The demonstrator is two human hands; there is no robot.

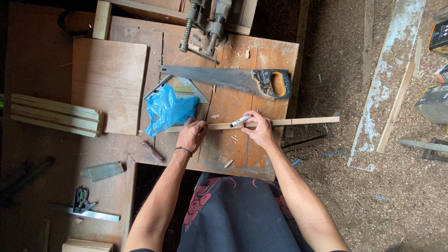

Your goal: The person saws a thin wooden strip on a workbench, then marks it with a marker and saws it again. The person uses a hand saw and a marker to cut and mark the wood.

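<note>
Looks like the marking-out stage: the left hand (190,134) is pressed down on a thin wooden strip (298,121), fingers curled over it to pin it flat, while the right hand (258,130) is closed around a white marker pen (240,121) held over the same strip. The strip lies across the workbench (233,158) near its front edge, and its right end sticks well out past the right edge over the sawdust-covered floor (336,196). My guess is that any mark needs the strip kept dead still and the pen tip square to it; I can't tell whether the tip is actually touching the wood. Bench top is rough reddish planks with gaps, chips and offcuts scattered about. A handsaw (219,78) with a rusty, dull blade and black-and-orange handle lies just behind the strip, beside a metal triangle square (189,88). A crumpled blue plastic bag (167,112) sits right by the left hand. A smooth plywood panel (109,84) is toward the left back, and a combination square (84,203) near the front left corner.
</note>
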